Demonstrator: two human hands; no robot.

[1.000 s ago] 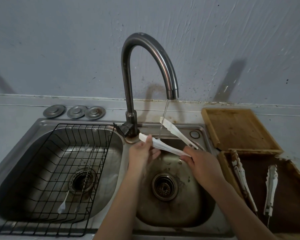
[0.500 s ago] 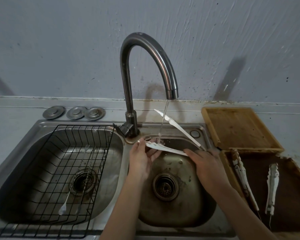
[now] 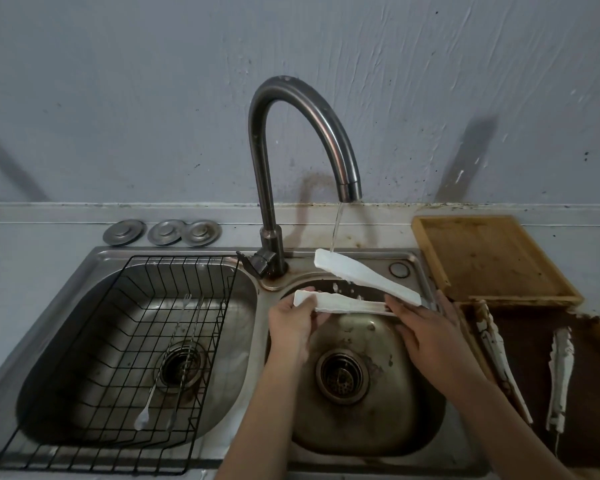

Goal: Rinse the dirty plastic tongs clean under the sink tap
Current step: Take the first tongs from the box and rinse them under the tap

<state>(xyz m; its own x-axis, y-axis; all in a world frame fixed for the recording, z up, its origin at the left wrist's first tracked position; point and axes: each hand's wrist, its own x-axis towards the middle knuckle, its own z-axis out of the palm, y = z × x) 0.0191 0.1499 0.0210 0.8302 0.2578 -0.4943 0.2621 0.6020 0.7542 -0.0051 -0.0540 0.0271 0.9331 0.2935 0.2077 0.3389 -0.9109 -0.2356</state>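
Lying crosswise under the tap (image 3: 302, 140), tongs (image 3: 361, 282) open leftward.

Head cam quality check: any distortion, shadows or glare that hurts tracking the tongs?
Head view: wide-angle bending curves the counter edge; dim light overall, with the tap casting a faint shadow on the wall; no strong glare. The white tongs stand out sharply; the left hand and right hand show clearly.
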